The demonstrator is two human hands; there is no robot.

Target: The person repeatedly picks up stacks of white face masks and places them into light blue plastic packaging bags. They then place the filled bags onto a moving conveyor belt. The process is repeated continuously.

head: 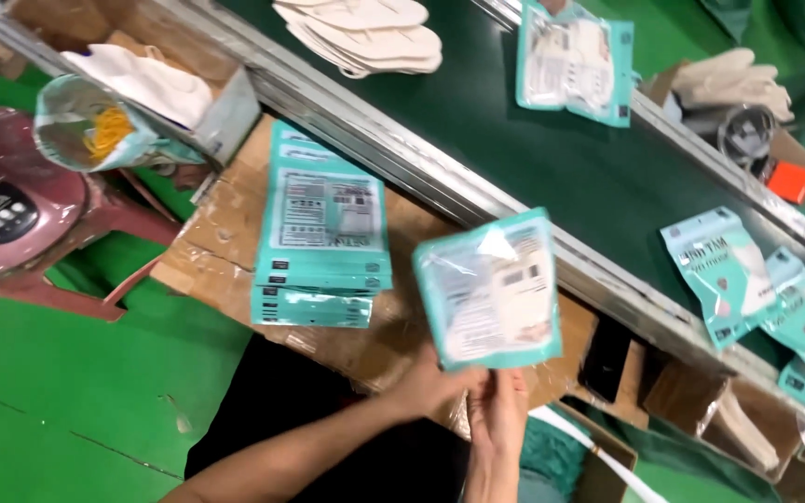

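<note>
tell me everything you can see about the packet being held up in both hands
The packet is a flat teal-edged plastic pouch with a clear, glossy middle showing something white inside and a printed label. It is held upright, slightly tilted, above the cardboard-topped bench. The left hand and right hand pinch its bottom edge.

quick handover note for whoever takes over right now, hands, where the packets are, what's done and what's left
Left hand: grips the bottom edge of a teal packet, held upright above the cardboard surface.
Right hand: pinches the same packet's bottom edge.
Stack of teal packets: on the cardboard, left of the hands.
Conveyor belt: carries white masks, one filled packet further up, several more at right.
Done: a stack is built, filled packets lie on the belt.
Left: the held packet is not yet set down.
</note>
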